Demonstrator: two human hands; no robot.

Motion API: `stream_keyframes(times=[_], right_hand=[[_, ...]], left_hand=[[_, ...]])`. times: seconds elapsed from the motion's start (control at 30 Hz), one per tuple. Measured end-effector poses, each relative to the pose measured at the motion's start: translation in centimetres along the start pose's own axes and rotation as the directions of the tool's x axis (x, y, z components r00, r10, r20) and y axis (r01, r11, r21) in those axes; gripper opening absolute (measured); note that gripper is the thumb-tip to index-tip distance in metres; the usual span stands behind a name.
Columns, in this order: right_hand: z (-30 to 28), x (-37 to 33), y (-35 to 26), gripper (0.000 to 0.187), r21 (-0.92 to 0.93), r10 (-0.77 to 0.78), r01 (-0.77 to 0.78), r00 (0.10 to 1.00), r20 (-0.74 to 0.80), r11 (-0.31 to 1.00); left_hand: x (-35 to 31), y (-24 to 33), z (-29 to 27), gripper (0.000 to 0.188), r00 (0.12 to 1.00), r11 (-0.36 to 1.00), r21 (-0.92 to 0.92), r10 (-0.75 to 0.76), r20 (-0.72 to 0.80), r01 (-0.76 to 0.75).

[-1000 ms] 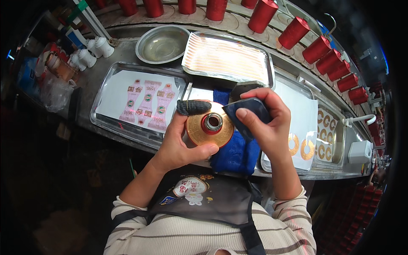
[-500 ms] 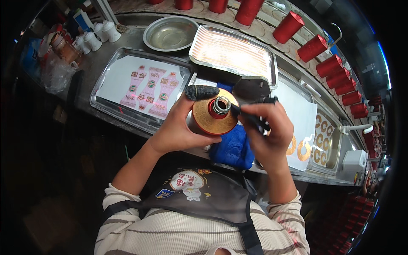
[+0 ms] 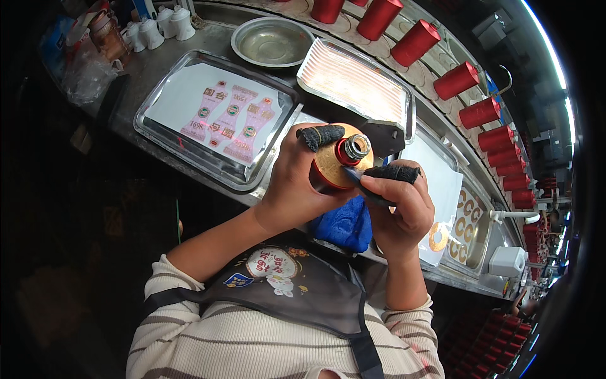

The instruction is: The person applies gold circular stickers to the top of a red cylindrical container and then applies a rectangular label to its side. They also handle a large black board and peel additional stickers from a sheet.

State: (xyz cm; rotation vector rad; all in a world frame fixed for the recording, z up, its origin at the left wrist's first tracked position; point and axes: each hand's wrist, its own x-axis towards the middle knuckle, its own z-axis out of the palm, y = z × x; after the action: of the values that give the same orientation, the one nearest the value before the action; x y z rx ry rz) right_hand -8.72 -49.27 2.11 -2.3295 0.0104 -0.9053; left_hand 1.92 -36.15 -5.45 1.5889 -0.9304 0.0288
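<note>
My left hand (image 3: 287, 174) is closed around a red bottle with a round gold top face (image 3: 329, 167), tilted with its open screw-thread mouth toward the upper right. A black finger cot covers a fingertip of that hand, resting on the gold face. In my right hand (image 3: 404, 208) is a slim dark tool (image 3: 366, 186), its exact kind unclear. Its tip meets the gold face just below the bottle's neck. Another black cot covers a finger of the right hand. Under the bottle and between my hands lies a blue cloth (image 3: 346, 227).
At left, a metal tray (image 3: 144, 123) bears white paper with pink labels (image 3: 233, 117). Behind are a metal bowl (image 3: 273, 41) and a brightly lit striped tray (image 3: 353, 72). C-shaped gold labels (image 3: 464, 227) lie at right. Red bottles (image 3: 415, 43) line a curved conveyor.
The bottle has tipped further toward the upper right. My right hand, blurred before, now holds the tool's tip against the gold face. The whole view has swung slightly.
</note>
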Motion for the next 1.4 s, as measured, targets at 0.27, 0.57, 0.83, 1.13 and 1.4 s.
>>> stream_keyframes(times=[0.27, 0.57, 0.83, 1.13, 1.4], right_hand=[[1.1, -0.9, -1.9, 0.039, 0.119, -0.03, 0.03, 1.0, -0.002, 0.992], [1.3, -1.4, -1.1, 0.04, -0.019, -0.017, 0.016, 0.998, -0.068, 1.0], [0.2, -0.8, -1.1, 0.031, -0.021, 0.034, -0.035, 0.999, -0.036, 0.999], [0.9, -1.2, -0.4, 0.031, -0.001, 0.059, -0.059, 0.998, 0.019, 0.998], [1.2, -1.5, -1.0, 0.032, 0.004, 0.105, -0.105, 0.994, -0.043, 0.994]], left_hand=[[-0.9, 0.6, 0.5, 0.078, 0.997, 0.997, 0.07, -0.026, -0.077, 0.031], [-0.9, 0.2, 2.3, 0.075, 0.969, 0.989, 0.144, 0.057, -0.241, -0.022], [-0.3, -1.5, 0.1, 0.123, 1.0, 0.999, -0.037, 0.003, -0.023, -0.004], [-1.1, -2.0, -0.2, 0.111, 0.977, 0.991, -0.042, -0.12, 0.177, 0.129], [-0.6, -2.4, -0.8, 0.108, 0.914, 0.92, -0.246, -0.212, 0.345, 0.306]])
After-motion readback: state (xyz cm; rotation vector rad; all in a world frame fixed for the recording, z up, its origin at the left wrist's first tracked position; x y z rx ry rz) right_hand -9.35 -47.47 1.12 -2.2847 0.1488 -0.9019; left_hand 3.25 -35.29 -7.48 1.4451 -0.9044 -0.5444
